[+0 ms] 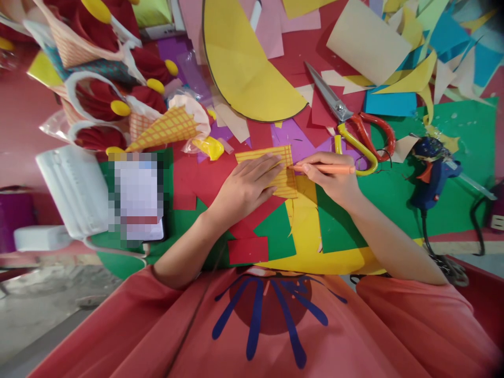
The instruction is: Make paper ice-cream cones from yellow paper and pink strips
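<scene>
A small piece of yellow paper [289,185] with orange lines in a grid lies in front of me. Resting flat on it, my left hand [248,184] presses it down with the fingers stretched out, covering its left and middle part. My right hand [334,176] is closed round an orange marker [333,168], whose tip touches the paper's right side. Just beyond the right hand lie scissors [350,118] with red and yellow handles. Past the left hand is a paper cone [165,128] with a similar orange grid.
A half-round yellow sheet [248,68] and paper scraps [429,63] cover the far side. A blue glue gun [431,178] lies at right. At left are a phone [137,199], a white case [74,191] and several decorated cones [98,100].
</scene>
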The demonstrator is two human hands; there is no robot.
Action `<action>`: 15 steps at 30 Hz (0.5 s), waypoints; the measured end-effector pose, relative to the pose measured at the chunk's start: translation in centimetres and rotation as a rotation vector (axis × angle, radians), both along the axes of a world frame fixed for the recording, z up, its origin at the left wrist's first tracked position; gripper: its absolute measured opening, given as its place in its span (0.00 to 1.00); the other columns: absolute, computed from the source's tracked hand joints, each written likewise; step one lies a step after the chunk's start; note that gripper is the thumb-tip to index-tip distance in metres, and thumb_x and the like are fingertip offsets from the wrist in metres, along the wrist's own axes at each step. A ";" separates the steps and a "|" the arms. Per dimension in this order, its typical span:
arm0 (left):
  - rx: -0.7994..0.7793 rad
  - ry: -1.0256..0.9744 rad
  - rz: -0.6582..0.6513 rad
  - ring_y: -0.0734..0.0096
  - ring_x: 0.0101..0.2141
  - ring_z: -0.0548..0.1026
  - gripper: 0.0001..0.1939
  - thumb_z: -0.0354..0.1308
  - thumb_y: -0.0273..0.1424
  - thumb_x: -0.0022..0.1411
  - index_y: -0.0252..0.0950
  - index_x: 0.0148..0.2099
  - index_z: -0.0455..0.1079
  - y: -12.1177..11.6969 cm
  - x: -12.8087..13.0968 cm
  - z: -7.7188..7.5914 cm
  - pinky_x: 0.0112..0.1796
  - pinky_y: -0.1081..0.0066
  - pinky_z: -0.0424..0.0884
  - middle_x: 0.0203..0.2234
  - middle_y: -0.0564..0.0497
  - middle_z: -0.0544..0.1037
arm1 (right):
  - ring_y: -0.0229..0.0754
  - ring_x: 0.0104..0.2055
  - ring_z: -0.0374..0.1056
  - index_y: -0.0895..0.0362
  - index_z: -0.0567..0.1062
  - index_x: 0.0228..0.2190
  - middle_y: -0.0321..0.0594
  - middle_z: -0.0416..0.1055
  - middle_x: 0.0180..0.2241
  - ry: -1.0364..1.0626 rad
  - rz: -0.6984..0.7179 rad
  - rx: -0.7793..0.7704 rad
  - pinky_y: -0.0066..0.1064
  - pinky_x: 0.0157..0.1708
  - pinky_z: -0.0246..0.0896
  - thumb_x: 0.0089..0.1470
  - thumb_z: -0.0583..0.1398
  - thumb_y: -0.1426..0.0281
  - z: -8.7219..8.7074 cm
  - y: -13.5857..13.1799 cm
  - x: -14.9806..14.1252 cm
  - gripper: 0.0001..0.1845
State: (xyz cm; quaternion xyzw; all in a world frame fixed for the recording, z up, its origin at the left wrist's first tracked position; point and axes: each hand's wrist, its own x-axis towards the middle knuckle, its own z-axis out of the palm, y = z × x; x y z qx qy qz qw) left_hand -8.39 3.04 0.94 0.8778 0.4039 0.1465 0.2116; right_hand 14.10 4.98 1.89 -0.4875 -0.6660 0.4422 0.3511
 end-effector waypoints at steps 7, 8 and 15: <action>-0.017 0.027 0.002 0.57 0.61 0.64 0.21 0.47 0.32 0.69 0.32 0.62 0.63 0.0 0.0 0.0 0.58 0.55 0.64 0.60 0.41 0.67 | 0.37 0.28 0.74 0.57 0.79 0.25 0.37 0.80 0.26 0.049 0.024 -0.013 0.26 0.27 0.67 0.52 0.63 0.68 0.0 0.1 0.1 0.07; -0.026 0.027 0.003 0.58 0.61 0.63 0.21 0.47 0.32 0.69 0.33 0.62 0.62 0.0 0.0 0.1 0.58 0.54 0.63 0.60 0.41 0.67 | 0.36 0.28 0.74 0.57 0.79 0.25 0.37 0.79 0.26 0.051 0.013 -0.023 0.26 0.26 0.67 0.52 0.63 0.69 -0.1 0.1 0.1 0.07; -0.009 0.019 -0.007 0.57 0.61 0.64 0.21 0.48 0.32 0.69 0.33 0.62 0.62 0.0 0.0 0.1 0.58 0.55 0.64 0.60 0.42 0.67 | 0.37 0.32 0.76 0.58 0.79 0.32 0.39 0.80 0.32 0.044 -0.053 -0.029 0.26 0.30 0.70 0.55 0.62 0.68 -0.1 -0.1 -0.1 0.07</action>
